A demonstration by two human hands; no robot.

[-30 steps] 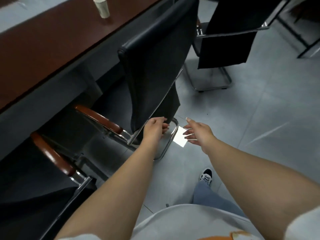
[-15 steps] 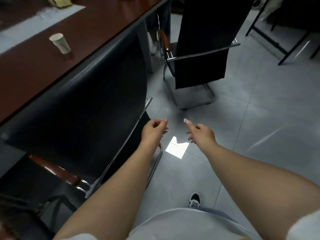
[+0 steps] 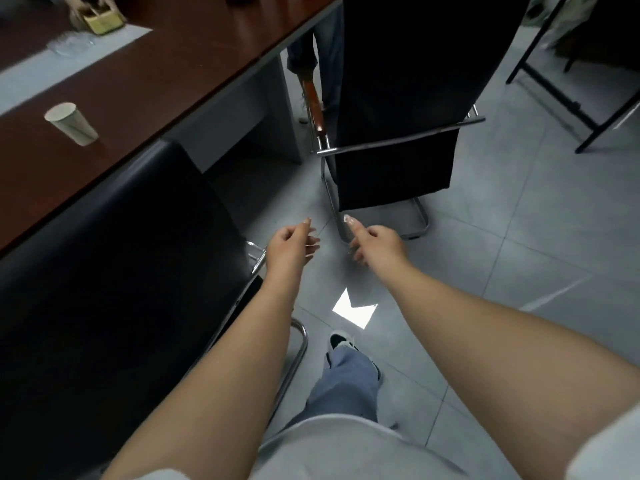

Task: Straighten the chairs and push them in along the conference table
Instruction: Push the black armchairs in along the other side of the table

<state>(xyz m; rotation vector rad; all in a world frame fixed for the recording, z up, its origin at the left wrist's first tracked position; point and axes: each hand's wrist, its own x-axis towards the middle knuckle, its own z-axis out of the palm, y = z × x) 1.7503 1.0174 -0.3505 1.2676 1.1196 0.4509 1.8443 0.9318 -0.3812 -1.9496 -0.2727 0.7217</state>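
A black chair point(image 3: 114, 258) with a chrome frame stands pushed in against the dark brown conference table point(image 3: 145, 81) at my left. A second black chair point(image 3: 408, 109) stands ahead, set apart from the table's end, its wooden armrest point(image 3: 316, 110) toward the table. My left hand point(image 3: 289, 245) hangs in the air just right of the near chair's back, fingers loosely curled, holding nothing. My right hand point(image 3: 375, 242) floats beside it, fingers relaxed, in front of the far chair's base.
A paper cup point(image 3: 71, 123) stands on the table, with a small box point(image 3: 102, 20) and a glass dish farther back. Another person's legs point(image 3: 318, 46) show beyond the table's end. A black metal stand point(image 3: 571, 102) is at the right. Grey tiled floor lies ahead.
My left hand has let go of the near chair's frame. The view has moved forward along the table, and the far chair is now closer. Both hands have risen, holding nothing.
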